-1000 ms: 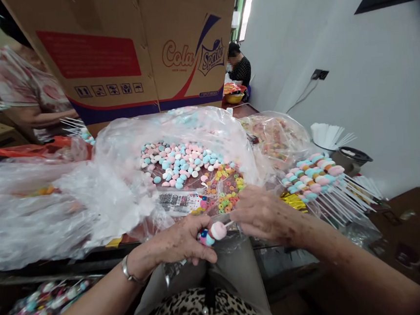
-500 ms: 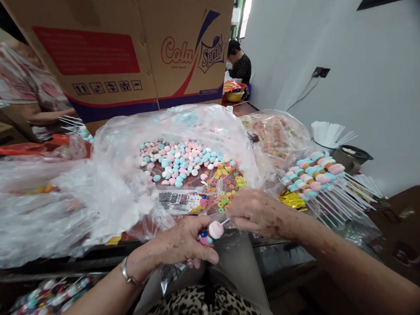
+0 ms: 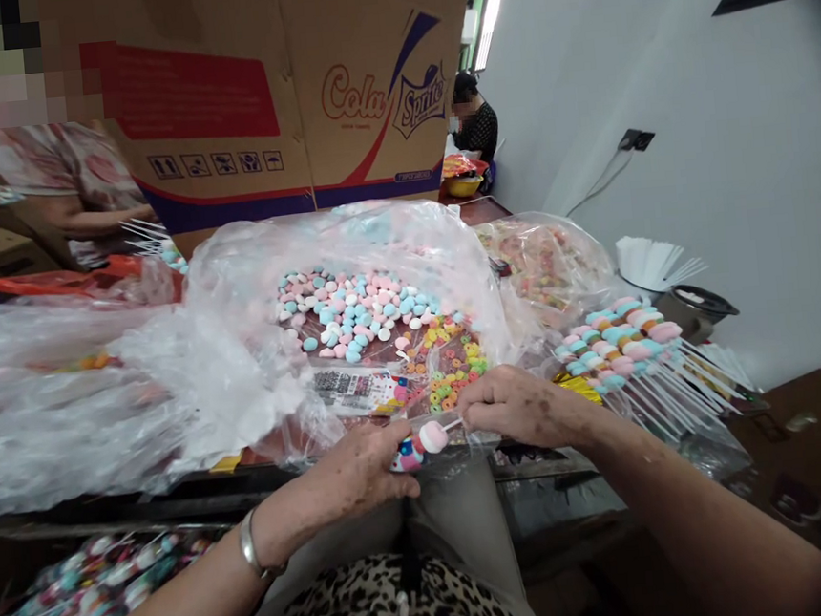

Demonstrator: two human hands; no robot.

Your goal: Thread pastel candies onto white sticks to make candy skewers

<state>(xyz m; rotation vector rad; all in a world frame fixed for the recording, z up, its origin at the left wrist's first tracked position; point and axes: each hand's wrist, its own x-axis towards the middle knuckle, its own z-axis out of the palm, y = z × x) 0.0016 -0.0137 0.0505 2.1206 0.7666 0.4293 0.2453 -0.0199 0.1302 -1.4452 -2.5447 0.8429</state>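
A marshmallow skewer (image 3: 432, 437) lies between my two hands just above my lap. My left hand (image 3: 360, 471) is closed around its far part, where a colourful printed clear wrapper covers the sweets. A pink and white marshmallow shows at the near end. My right hand (image 3: 512, 406) pinches the white stick to the right of that marshmallow, its fingertips partly hidden. Beyond my hands, a flat printed wrapper (image 3: 352, 390) rests by loose ring-shaped candies (image 3: 450, 352). Pink, blue and white marshmallows (image 3: 356, 303) spill from a big clear bag (image 3: 234, 261).
Unwrapped skewers (image 3: 619, 342) are stacked at the right, beside gold ties (image 3: 579, 386) and white sticks (image 3: 655, 263). A tall cardboard box (image 3: 219, 95) stands behind the bag. Wrapped skewers (image 3: 83, 600) fill the space at lower left. Two people sit farther off.
The skewer has slid deeper into the wrapper and now lies more level. My right hand has shifted slightly right, and more of the wrapped sweets show beside my left thumb.
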